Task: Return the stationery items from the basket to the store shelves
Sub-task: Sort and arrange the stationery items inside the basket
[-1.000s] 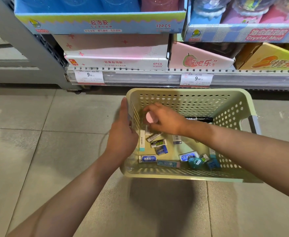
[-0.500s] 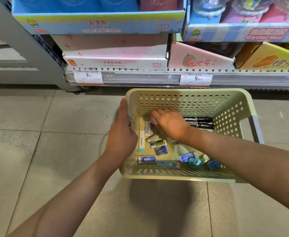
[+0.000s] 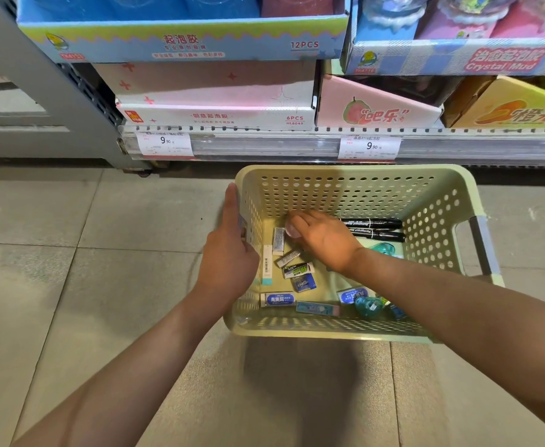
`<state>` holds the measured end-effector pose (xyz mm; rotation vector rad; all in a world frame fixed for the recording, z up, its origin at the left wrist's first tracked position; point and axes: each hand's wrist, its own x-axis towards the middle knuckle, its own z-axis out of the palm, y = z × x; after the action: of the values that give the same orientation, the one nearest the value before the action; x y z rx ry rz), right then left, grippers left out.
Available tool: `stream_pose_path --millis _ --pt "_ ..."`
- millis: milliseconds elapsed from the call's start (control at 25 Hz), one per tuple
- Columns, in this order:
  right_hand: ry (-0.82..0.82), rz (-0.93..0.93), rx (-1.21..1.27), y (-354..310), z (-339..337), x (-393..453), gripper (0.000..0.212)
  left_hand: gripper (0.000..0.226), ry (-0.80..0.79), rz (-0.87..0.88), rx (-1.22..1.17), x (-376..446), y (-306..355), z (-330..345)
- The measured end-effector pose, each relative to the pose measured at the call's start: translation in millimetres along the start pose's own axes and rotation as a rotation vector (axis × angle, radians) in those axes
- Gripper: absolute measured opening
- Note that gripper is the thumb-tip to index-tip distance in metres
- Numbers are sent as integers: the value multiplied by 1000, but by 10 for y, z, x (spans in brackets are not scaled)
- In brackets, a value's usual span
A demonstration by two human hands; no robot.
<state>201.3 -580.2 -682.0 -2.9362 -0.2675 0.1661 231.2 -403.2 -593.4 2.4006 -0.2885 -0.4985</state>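
Head view, catalogued from the basket outward: a pale green perforated basket (image 3: 339, 191) is seen standing on the tiled floor (image 3: 71, 269), just in front of the lowest store shelf (image 3: 264, 146). Small boxed erasers (image 3: 277, 299) and correction tapes (image 3: 367, 305) are scattered over its bottom, and two black markers (image 3: 374, 228) are laid side by side against the far wall. The basket's left rim is gripped by the left hand (image 3: 229, 256), thumb laid along the outer edge. The right hand (image 3: 324, 240) is lowered inside, fingers curled around a small pink round item (image 3: 292, 230), only partly visible. Two price tags (image 3: 164, 142) marked 9.90 are fixed to the shelf edge, and cartons (image 3: 216, 91) of toy slime are stacked above.
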Motion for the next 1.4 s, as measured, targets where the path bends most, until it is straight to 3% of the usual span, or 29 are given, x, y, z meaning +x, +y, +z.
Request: stream_pose_path --millis 240,880,1120,1280,1400 --pt "31 -9 33 26 51 -39 48 80 15 24 -11 -3 -2 -4" --pt "96 -48 -109 71 -54 -77 65 79 3 22 -26 -13 18 -25" --pt "134 -103 -125 192 59 -53 58 79 13 11 -19 -4 11 -20" --pt "95 -132 -129 254 139 -120 72 78 11 4 -6 -5 11 -21" --pt "153 -139 -103 231 111 -129 64 78 17 9 0 -11 12 -22"
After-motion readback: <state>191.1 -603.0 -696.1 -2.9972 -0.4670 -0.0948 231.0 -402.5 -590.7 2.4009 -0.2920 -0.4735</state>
